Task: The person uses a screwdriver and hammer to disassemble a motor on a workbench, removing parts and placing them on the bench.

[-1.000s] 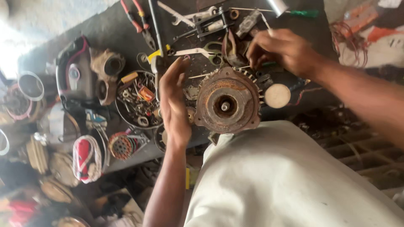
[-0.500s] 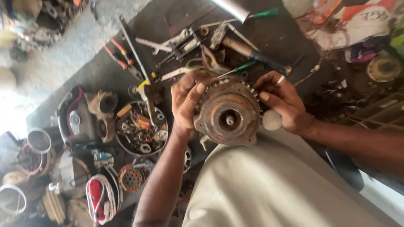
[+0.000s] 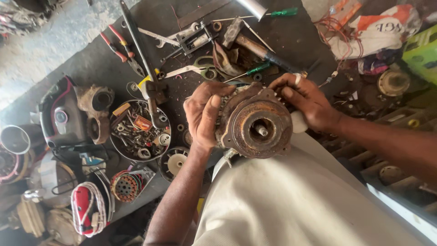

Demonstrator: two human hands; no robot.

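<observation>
The fingers point(image 3: 214, 98) of the left hand point(image 3: 203, 114) are curled over the left edge of a rusty round motor housing point(image 3: 255, 123) and press on it, thumb on the front face. The fingers point(image 3: 291, 91) of the right hand point(image 3: 307, 102) close around the upper right edge of the same housing, so both hands hold it. The housing rests on the person's lap, on light cloth point(image 3: 296, 200), with its short shaft point(image 3: 261, 131) pointing up at the camera. Just beyond the hands lies the dark surface point(image 3: 91, 68). On it, near the left hand, stands a round bowl point(image 3: 139, 130) full of small screws and parts. Behind the housing lie a hammer point(image 3: 255, 43), scissors point(image 3: 195, 67), red-handled pliers point(image 3: 120, 48) and a green screwdriver point(image 3: 273, 12). At the far left a stator with copper windings point(image 3: 125, 186) lies beside other old motor parts.
</observation>
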